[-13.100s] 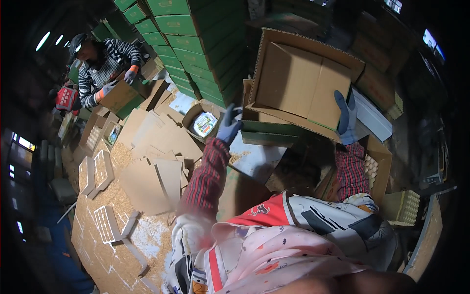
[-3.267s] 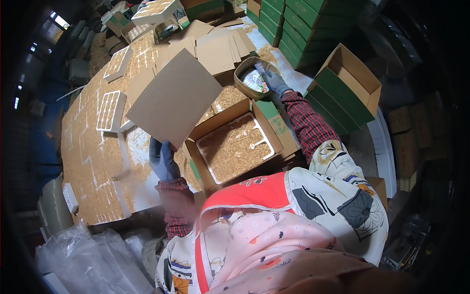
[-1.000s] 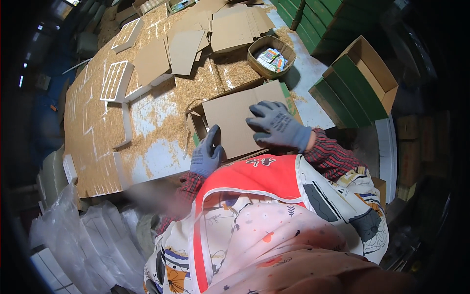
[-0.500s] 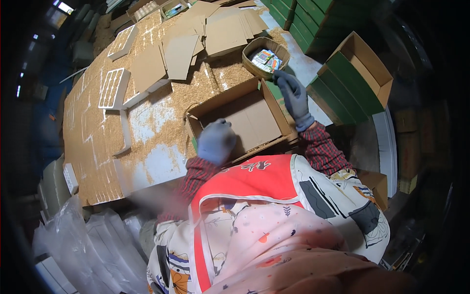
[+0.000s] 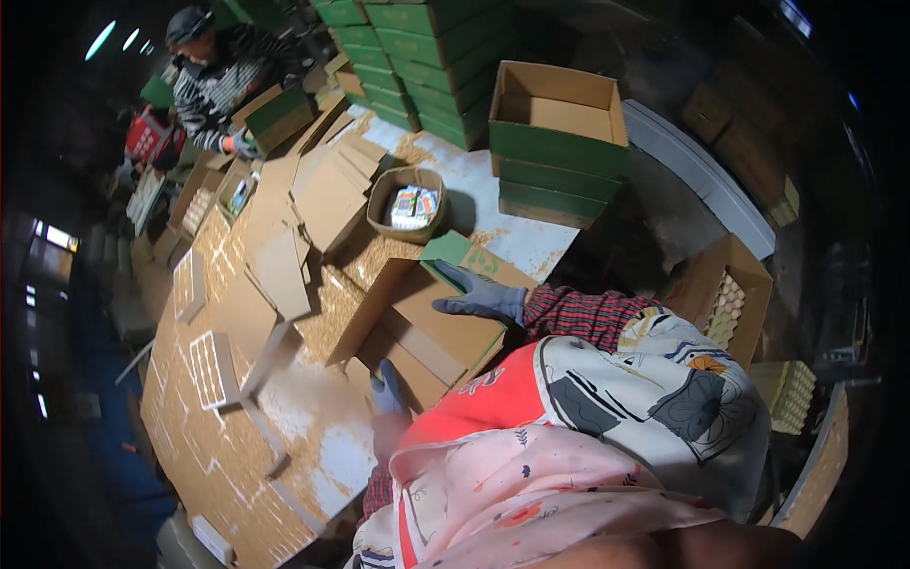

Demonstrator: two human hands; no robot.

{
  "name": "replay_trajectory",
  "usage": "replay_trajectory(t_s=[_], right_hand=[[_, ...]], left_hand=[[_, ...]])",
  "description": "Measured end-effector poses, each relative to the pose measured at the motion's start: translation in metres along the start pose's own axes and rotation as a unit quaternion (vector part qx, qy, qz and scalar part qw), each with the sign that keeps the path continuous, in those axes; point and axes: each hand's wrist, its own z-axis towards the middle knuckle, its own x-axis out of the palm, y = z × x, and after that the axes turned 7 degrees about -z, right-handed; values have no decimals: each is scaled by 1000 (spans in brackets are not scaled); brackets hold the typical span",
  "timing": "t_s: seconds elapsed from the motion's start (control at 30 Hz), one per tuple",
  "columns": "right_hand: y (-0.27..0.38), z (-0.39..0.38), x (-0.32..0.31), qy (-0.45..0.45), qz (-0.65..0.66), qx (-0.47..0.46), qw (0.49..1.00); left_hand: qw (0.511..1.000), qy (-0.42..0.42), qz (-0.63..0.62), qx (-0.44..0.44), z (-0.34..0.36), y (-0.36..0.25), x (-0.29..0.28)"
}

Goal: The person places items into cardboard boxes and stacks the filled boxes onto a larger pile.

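1 open carton (image 5: 376,302) is parked on the table (image 5: 343,457) near a basket (image 5: 406,234). Right hand (image 5: 482,298) is spread over the carton, well apart from left hand (image 5: 389,392), whose grip can't really be told.

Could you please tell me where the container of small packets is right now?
In the head view, the container stands on the table, slightly left of and above centre, right of the cardboard sheets and beyond the right hand.

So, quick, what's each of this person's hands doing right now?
Left hand: near the open cardboard box's near-left edge; grip can't be told.
Right hand: open over the box, nothing visible held.
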Motion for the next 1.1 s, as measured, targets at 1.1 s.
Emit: replay_trajectory(t_s=[1.1], right_hand=[[-138,-76,-352,-465,308,167,813]], left_hand=[[873,423,-239,30,158,-221,294]])
